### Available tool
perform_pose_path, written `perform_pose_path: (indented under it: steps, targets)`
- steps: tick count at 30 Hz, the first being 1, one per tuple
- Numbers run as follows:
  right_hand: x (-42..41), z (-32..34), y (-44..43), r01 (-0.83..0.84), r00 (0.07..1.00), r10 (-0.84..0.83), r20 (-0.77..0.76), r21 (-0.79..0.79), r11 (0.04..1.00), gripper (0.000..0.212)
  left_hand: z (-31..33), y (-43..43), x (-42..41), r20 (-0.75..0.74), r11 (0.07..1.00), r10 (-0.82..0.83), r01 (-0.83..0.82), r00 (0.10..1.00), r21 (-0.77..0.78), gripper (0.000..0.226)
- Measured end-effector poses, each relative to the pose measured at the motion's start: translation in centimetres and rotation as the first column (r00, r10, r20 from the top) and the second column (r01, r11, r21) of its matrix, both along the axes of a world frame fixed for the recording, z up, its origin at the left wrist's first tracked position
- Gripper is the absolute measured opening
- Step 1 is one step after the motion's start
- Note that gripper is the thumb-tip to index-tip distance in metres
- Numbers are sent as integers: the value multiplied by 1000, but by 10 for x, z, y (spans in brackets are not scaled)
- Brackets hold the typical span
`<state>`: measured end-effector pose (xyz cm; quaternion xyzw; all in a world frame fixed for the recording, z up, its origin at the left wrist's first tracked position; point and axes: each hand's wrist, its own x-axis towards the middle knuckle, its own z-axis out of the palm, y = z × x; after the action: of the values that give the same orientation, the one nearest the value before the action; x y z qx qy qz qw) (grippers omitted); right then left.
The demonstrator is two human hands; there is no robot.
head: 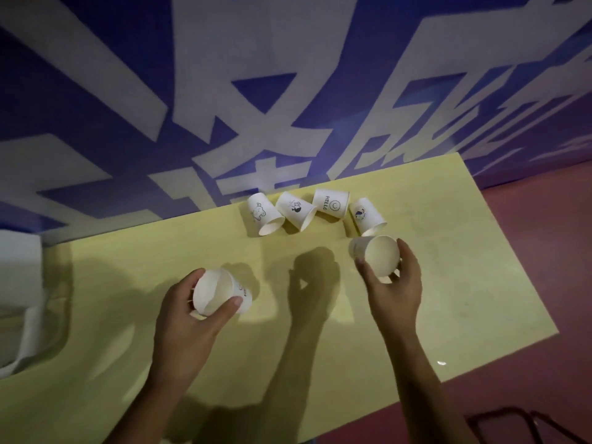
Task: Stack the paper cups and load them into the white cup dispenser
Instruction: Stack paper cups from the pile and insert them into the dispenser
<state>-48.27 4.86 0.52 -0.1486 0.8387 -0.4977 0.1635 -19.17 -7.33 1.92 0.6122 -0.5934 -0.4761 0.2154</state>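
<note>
The left hand (pixel 182 312) curls its fingers (pixel 195 278) and thumb round a paper cup (pixel 217 291) whose mouth faces the person. The right hand (pixel 395 286) grips a second cup (pixel 379 256) the same way, thumb and fingers on opposite sides of the rim. Just beyond the right fingertips, four more lie on their sides on the yellow table (pixel 128 283): the nearest cup (pixel 366 216), the HELLO cup (pixel 331 203), a third cup (pixel 296 209) and the elephant cup (pixel 264 213). Well left of the left hand sits a blurred white object (pixel 19 277).
</note>
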Motion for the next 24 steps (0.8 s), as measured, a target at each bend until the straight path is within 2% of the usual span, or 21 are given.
perform_pose_path:
  steps: [3,8,13,18,24]
  targets:
    - [85,21,-16,-180,984,180,-2,-11,984,77,10,-4,42,-34,999,-10,9,999,-51,72]
    - [206,38,-48,-319,947,320,17,-47,947,80,24,-14,122,-14,990,-21,19,1000,-140,79]
    - [324,55,-79,-374,924,380,41,-98,922,81,41,-30,225,-109,985,31,-49,994,-166,76]
    - [428,61,-111,-426,896,437,80,-118,897,80,52,-45,323,-139,966,84,-115,987,-231,73]
    - [491,64,-126,-452,870,470,149,-138,881,86,47,-63,381,-172,926,188,-233,967,-298,73]
